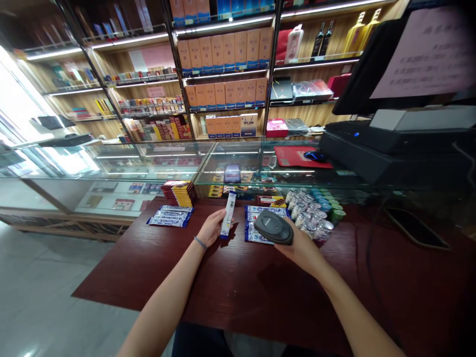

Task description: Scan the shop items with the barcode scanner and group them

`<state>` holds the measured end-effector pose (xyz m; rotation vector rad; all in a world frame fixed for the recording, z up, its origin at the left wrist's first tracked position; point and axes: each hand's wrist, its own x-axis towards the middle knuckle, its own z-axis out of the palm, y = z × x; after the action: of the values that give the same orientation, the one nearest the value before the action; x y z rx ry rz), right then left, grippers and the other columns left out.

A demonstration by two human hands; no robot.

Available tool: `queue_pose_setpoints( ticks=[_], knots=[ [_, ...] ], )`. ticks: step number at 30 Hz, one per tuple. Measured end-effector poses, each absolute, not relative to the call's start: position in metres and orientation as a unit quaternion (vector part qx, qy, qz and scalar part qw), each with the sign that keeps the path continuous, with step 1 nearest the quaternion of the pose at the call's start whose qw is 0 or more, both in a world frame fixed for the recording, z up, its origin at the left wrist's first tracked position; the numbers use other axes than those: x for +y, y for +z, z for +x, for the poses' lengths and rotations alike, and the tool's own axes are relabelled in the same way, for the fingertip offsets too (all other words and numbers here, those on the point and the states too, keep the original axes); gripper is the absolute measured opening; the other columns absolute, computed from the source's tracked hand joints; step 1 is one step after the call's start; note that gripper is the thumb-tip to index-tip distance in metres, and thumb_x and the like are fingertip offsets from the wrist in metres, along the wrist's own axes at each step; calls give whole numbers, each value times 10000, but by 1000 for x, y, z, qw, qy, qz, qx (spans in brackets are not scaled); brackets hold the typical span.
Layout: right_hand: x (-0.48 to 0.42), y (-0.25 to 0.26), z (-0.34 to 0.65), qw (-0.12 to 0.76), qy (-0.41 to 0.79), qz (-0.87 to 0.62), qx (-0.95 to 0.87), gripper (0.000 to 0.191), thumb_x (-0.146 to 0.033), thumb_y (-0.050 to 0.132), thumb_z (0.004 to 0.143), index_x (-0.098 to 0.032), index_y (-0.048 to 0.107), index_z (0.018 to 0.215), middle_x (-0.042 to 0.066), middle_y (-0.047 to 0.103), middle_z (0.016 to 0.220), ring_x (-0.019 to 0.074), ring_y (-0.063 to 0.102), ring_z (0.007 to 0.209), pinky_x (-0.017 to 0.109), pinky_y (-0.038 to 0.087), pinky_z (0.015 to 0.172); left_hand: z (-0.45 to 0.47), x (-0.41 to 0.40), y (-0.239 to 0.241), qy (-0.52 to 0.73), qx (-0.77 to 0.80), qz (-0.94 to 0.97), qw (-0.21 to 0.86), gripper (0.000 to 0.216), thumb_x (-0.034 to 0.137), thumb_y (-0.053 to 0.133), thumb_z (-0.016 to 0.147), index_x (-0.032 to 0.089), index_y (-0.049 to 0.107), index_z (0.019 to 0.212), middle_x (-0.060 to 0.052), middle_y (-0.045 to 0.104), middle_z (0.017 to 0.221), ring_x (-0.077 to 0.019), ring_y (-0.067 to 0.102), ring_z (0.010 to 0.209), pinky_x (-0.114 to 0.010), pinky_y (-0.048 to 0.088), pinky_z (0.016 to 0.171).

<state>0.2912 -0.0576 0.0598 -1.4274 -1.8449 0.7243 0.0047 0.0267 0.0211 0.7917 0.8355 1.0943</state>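
My left hand [212, 228] grips a slim blue-and-white packet [228, 216] a little above the dark red wooden table [223, 282], with its barcode side turned up. In my right hand [299, 245] is a black barcode scanner [273, 226], its head pointing left toward the packet. Under and behind the scanner lies a row of similar blue-and-white packets [256, 210], partly covered by it. Another group of these packets [171, 216] rests on the table to the left of my left hand.
Stacked red-and-yellow boxes [180, 192] stand at the back left of the table. Several small cans [312, 213] fill the right, near a dark phone-like slab [416, 227]. A glass counter [238, 153] runs behind, with a mouse [314, 155] and a monitor [368, 64].
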Motion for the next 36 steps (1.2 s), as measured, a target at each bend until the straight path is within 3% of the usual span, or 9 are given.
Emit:
queue_pose_setpoints(
  ticks=[5,11,14,19,25,36],
  knots=[
    [-53,53,291,347,284,-550,-705,481,-338,661,780,-264,531,1237,53,767,970,284,734,940,374,543,820,-3,32,37,543,379,379,646,398,360,804,801,150,690,1119,-133,717,1152,-204,711,926,-334,604,785],
    [-53,48,288,349,272,-543,-713,467,-351,651,761,-247,540,1203,70,770,976,294,735,958,372,545,826,-44,41,48,619,440,514,399,505,433,781,786,181,666,1207,-114,736,1153,-228,712,1028,-389,539,962],
    [-53,46,287,344,258,-548,-718,481,-376,656,760,-250,542,1210,67,773,953,290,743,911,351,549,772,-86,39,46,572,495,603,253,419,405,695,860,202,665,1225,-109,716,1209,-244,692,1086,-403,540,968],
    [-50,41,286,338,247,-548,-725,531,-394,657,762,-245,525,1255,84,774,990,295,750,892,341,547,727,-160,31,40,387,536,750,33,327,318,538,965,249,653,1264,-91,691,1268,-267,628,1200,-429,488,1045],
    [-53,40,281,373,236,-535,-720,463,-377,652,777,-252,534,1207,68,772,939,289,751,861,322,536,689,-214,48,30,229,549,803,3,317,251,531,951,257,674,1234,-98,692,1258,-265,629,1180,-416,461,1070],
    [-56,51,268,406,245,-558,-680,414,-381,646,744,-243,592,1131,32,750,863,252,720,773,310,528,672,-237,86,23,180,534,826,37,332,161,540,895,217,714,1172,-121,699,1167,-256,652,1092,-390,485,1027]
  ],
)
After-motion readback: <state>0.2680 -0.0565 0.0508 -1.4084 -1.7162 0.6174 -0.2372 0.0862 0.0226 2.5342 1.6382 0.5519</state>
